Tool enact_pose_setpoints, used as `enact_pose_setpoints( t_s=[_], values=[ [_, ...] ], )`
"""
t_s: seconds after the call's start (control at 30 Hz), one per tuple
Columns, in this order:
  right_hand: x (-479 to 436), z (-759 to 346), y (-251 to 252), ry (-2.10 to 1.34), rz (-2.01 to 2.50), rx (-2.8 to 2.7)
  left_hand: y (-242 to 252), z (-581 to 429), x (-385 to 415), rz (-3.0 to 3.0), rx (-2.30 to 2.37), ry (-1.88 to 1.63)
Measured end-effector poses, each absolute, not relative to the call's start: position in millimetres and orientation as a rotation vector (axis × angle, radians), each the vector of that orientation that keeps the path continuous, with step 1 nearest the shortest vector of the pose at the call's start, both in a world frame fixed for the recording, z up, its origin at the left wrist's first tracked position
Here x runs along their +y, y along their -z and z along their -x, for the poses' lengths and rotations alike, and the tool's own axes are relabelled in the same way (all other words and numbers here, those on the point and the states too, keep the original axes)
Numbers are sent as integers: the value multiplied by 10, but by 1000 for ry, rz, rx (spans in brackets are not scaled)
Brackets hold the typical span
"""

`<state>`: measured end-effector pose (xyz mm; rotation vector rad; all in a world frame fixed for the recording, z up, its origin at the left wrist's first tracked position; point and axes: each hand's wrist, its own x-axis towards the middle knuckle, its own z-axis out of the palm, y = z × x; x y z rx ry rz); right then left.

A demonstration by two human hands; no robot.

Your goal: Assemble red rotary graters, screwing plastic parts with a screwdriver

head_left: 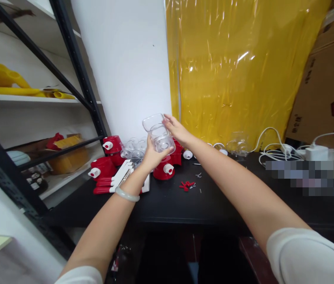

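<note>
Above the back of the black table, both my hands hold a clear plastic container (157, 130) with a wide squarish top and a rounder lower part. My left hand (152, 153) grips its lower part from the left, thumb and fingers around it. On the upper right rim lie the fingers of my right hand (175, 127). Just below stands a red plastic base (163, 172) with a white knob on its front. White handle-like parts with red ends (116, 179) lie left of that base. Small red pieces (186, 185) and tiny metal bits are scattered to its right.
More red bases (103, 167) and clear plastic parts (134, 146) stand at the back left. White cables and adapters (316, 153) lie at right. Black-framed shelves (78, 67) rise at left; yellow film (228, 71) and a cardboard box (320, 79) are behind the table.
</note>
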<state>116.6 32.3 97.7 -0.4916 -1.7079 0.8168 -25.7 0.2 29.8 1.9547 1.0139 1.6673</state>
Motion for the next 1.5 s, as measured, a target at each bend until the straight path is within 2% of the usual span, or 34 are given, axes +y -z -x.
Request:
enact_pose_setpoints(
  t_s=[0.17,0.4,0.73,1.27,1.5],
  values=[
    [297,-926,-1069,-672,528,-1722,-283,251,9,-1963,1242,-1690],
    [487,-858,-993,-743,651,-1768,-25,556,96,-1803,1308,-1427],
    [727,-851,-905,-744,834,-1644,113,642,3,-1748,1468,-1291],
    [684,-816,-1122,-548,1008,-2065,215,628,53,-1700,1452,-1426],
    [634,-851,-1276,-229,1255,-2240,213,646,45,-1769,1514,-1413]
  ],
)
